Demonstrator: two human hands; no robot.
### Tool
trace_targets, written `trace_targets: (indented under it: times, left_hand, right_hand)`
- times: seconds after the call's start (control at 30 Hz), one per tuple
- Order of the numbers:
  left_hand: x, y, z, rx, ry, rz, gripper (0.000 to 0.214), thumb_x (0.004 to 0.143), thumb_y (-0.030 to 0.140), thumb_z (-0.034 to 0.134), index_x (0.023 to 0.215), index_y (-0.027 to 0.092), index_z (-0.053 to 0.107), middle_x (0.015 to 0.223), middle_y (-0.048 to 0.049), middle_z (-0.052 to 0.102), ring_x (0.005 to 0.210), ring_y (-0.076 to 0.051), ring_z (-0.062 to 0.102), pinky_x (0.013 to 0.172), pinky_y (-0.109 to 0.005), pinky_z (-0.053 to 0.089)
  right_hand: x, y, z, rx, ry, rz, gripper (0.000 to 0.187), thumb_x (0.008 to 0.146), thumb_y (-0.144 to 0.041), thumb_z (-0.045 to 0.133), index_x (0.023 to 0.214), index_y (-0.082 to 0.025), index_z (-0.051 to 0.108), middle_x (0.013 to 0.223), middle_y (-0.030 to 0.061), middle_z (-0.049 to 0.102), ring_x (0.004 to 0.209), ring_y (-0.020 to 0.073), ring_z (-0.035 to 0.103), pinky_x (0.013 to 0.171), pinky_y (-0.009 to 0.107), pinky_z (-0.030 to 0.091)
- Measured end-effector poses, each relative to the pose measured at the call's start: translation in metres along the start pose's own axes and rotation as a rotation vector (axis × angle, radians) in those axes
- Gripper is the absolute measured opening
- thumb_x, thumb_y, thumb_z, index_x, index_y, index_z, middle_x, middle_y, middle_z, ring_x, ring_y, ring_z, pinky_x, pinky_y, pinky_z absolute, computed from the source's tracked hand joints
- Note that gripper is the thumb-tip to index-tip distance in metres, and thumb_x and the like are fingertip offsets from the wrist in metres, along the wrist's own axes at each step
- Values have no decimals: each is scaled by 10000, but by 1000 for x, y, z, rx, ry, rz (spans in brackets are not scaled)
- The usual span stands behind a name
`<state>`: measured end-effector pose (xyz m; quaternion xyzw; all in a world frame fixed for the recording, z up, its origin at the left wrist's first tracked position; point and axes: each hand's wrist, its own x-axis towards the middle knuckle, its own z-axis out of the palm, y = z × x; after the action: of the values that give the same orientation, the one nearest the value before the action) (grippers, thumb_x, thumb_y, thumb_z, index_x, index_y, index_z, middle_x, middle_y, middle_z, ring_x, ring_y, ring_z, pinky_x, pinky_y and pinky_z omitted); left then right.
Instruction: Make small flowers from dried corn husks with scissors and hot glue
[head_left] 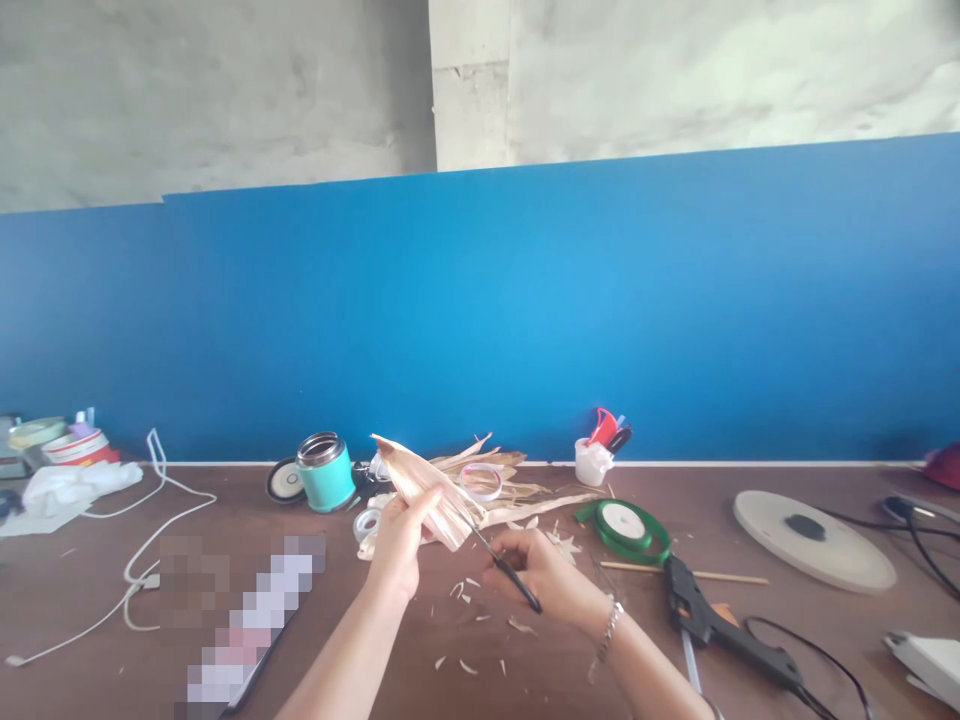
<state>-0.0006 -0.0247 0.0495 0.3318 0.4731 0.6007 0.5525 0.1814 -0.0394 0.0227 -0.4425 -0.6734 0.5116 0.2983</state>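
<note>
My left hand [403, 535] grips a dried corn husk [420, 480], pale and streaked, held up at a slant above the table. My right hand [536, 570] is closed around dark-handled scissors [514, 580], whose blades reach the husk's lower right edge. Whether the blades touch or straddle the husk is hard to tell. Small pale scraps [466, 666] lie scattered below my hands. Behind them rests a pile of more dried husks [517, 475], with a roll of clear tape [481, 482] among it.
A turquoise jar [325, 475] stands back left. A white cup of tools [592, 465] is by the blue partition [480, 320]. On the right lie a green ribbon spool [634, 530], a wooden stick [731, 578], a glue gun [720, 630] and a round disc [814, 540]. A white cable [135, 560] trails at left.
</note>
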Motion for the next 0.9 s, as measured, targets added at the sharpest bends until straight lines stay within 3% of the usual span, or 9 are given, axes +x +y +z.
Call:
trace_targets:
  times: [0.33, 0.9]
  left_hand:
    - [-2, -3, 2, -101, 63, 8, 314, 538, 309, 786, 750, 118, 655, 633, -29, 681, 578, -158, 632, 491, -220, 445]
    - [-7, -15, 10, -127, 149, 41, 289, 529, 313, 795, 580, 114, 592, 461, 44, 495, 420, -57, 422, 397, -175, 301]
  right_hand:
    - [2, 0, 0, -29, 32, -2, 105, 676, -231, 621, 705, -130, 611, 459, -62, 446, 409, 45, 328, 379, 153, 234]
    - [-1, -9, 7, 32, 74, -41, 69, 677, -209, 614, 673, -141, 602, 456, -63, 410, 423, 54, 293, 396, 179, 206]
